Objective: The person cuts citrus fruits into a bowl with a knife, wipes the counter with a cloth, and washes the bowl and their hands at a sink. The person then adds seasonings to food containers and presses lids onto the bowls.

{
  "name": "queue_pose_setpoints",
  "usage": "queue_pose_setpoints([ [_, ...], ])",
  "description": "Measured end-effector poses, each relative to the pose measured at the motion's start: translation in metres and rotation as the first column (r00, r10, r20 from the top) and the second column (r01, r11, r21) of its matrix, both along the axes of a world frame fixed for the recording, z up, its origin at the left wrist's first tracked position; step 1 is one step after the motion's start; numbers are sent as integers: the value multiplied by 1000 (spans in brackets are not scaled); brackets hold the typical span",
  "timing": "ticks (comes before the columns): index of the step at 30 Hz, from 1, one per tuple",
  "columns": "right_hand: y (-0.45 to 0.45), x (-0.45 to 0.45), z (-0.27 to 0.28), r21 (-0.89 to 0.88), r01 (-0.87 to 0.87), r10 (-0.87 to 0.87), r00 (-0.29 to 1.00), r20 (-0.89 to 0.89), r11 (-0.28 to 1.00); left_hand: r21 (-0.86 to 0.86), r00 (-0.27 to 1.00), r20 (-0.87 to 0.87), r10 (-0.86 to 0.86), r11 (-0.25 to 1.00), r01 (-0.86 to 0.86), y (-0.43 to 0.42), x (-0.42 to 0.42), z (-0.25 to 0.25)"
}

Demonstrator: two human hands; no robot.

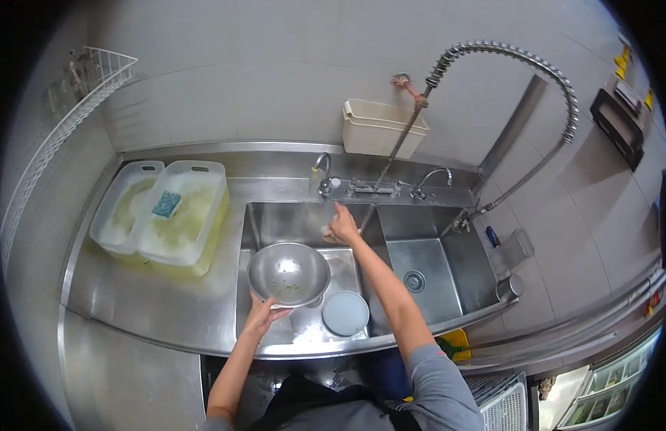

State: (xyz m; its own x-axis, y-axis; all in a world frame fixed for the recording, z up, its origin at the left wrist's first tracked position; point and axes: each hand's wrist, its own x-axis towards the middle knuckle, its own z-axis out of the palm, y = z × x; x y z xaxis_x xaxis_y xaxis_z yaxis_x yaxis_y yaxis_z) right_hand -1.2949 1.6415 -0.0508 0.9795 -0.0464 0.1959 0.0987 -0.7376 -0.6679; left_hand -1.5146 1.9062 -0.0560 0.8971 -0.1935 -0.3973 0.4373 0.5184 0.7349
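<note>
My left hand (263,314) is closed on the near rim of a shiny metal mixing bowl (288,269), which is tilted in the left sink basin (333,212). A few green and dark scraps lie on the bowl's inner wall. My right hand (342,225) is stretched over the back of the same basin, below the small curved tap (324,169). One finger points forward, and I see nothing clearly held. A pale patch beside that hand may be its reflection. To the right of the bowl, a light blue round plate or lid (346,313) lies on the basin floor.
Two translucent tubs (211,215) with yellowish liquid stand on the left counter, a green scrubbing pad (167,204) in one. A spring hose (516,50) arches over the right basin (426,258). A cream bin (383,128) sits behind the taps; a metal cup (510,288) is at right.
</note>
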Motion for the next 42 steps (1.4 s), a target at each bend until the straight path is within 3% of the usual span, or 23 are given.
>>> queue_pose_setpoints([
  [2,3,55,-19,-82,37,-37,999,-8,996,-26,998,28,-52,998,53,-2,41,-11],
  [6,2,132,-39,0,135,-135,991,-10,991,-11,995,-55,-80,997,79,-7,104,-30],
  [10,19,137,-20,107,239,-238,971,-24,965,6,994,-57,-90,996,90,-14,140,-35],
  [13,7,130,-15,81,117,-121,992,46,990,2,996,-57,-72,997,72,-19,154,-44],
  [15,2,132,-10,14,85,-83,994,-75,996,-1,998,-22,-62,998,62,-23,163,-54],
  [17,1,132,0,-148,20,-40,990,-138,989,-43,995,-97,-28,999,24,-31,166,-62],
  [18,-3,148,-23,-207,-70,64,997,-37,976,-57,994,-106,-9,998,3,-34,166,-61],
  [22,10,137,-17,-224,-65,27,985,-169,972,-21,992,-105,74,997,-76,-36,167,-65],
  [25,15,106,0,-62,29,-17,983,182,998,-63,986,-125,112,991,-121,-39,167,-63],
  [27,5,83,10,-13,39,-41,992,-122,999,-175,982,-166,88,978,-117,-35,177,-97],
  [29,-11,66,1,-51,-21,-6,879,-477,998,-157,973,-189,129,975,-160,-36,173,-95],
  [31,-25,53,-63,92,7,51,789,-612,996,-139,958,-227,176,967,-211,-38,173,-102],
  [32,-18,29,-43,170,2,124,676,-726,985,-94,958,-212,195,971,-218,-39,171,-98],
  [34,-3,-2,-41,388,88,293,511,-808,917,-4,956,-183,229,972,-234,-43,163,-86],
  [36,-2,-5,-104,623,258,473,461,-751,738,-16,972,-149,180,983,-184,-41,159,-94],
  [40,19,-17,-126,784,379,646,444,-621,492,14,980,-108,166,986,-166,-45,156,-101],
  [42,21,-14,-123,742,409,584,457,-671,531,-45,981,-141,132,989,-139,-41,156,-107],
])
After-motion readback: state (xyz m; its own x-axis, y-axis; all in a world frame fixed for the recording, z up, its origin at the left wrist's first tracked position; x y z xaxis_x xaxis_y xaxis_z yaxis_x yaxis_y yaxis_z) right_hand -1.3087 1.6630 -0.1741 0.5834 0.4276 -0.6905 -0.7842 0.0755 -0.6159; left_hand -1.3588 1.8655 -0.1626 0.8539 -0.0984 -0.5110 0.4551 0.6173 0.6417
